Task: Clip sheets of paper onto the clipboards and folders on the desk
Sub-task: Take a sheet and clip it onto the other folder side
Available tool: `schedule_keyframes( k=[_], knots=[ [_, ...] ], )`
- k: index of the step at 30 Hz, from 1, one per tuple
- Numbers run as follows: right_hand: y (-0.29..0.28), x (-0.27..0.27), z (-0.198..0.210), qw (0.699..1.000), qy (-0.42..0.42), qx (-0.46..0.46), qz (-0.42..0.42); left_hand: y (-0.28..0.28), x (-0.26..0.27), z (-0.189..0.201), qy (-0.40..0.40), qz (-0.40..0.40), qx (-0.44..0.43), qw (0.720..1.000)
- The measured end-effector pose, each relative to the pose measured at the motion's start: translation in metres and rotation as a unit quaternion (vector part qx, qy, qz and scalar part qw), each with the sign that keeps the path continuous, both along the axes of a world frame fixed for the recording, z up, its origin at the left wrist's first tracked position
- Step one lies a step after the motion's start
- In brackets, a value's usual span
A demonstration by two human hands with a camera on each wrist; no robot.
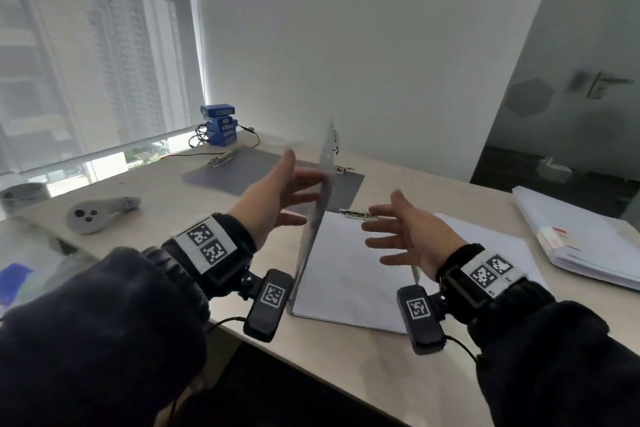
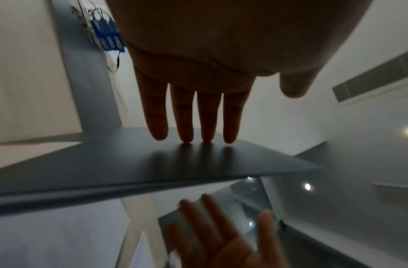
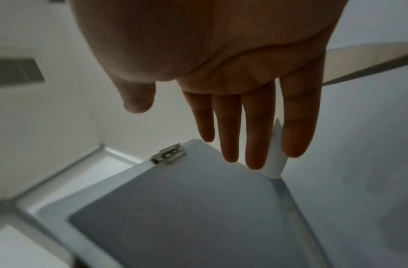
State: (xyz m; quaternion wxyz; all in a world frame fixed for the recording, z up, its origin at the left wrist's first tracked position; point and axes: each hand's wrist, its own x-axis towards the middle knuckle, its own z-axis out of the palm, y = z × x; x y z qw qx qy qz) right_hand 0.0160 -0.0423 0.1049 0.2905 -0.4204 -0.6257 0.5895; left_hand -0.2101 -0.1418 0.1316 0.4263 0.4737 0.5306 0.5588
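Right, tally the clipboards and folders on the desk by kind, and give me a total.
Grey clipboards lying flat: 2, the left clipboard and the middle clipboard
Open folder, cover raised, white sheet inside: 1
Total: 3

The left hand (image 2: 198, 76) reaches forward with four straight fingers (image 2: 183, 117) whose tips touch the dark grey folder cover (image 2: 129, 163), which crosses the view as a tilted slab. Beyond its edge, the right hand (image 2: 223, 241) shows blurred, palm open, fingers spread. Blue boxes (image 2: 107, 35) with black cables (image 2: 114, 61) sit far off on the pale desk (image 2: 26, 72).
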Motion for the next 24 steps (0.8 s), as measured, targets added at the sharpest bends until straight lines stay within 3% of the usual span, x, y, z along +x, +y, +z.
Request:
schedule_keyframes(
  k=[3,5,7,12,18,20,24],
  knots=[
    [-0.001,0.018,0.019,0.995,0.086,-0.059,-0.008,0.017,0.014,-0.029,0.149,-0.019,-0.069,0.986],
    [-0.002,0.031,0.019,0.997,0.061,-0.048,-0.027,0.029,0.017,-0.053,0.258,-0.006,-0.139,0.956],
    [-0.003,0.043,0.008,0.999,-0.007,-0.010,-0.044,0.036,0.014,-0.075,0.290,0.004,-0.206,0.934],
    [0.000,0.065,-0.041,0.984,-0.175,-0.019,-0.034,0.048,0.016,-0.097,0.206,0.027,-0.237,0.949],
    [0.002,0.070,-0.062,0.981,-0.187,-0.043,-0.036,0.063,0.002,-0.106,0.057,0.141,-0.238,0.959],
    [0.003,0.071,-0.065,0.981,-0.184,-0.045,-0.036,0.061,0.002,-0.109,-0.035,0.125,-0.252,0.959],
    [0.009,0.073,-0.066,0.981,-0.185,-0.028,-0.056,0.053,0.010,-0.107,-0.103,0.054,-0.215,0.970]
  ],
)
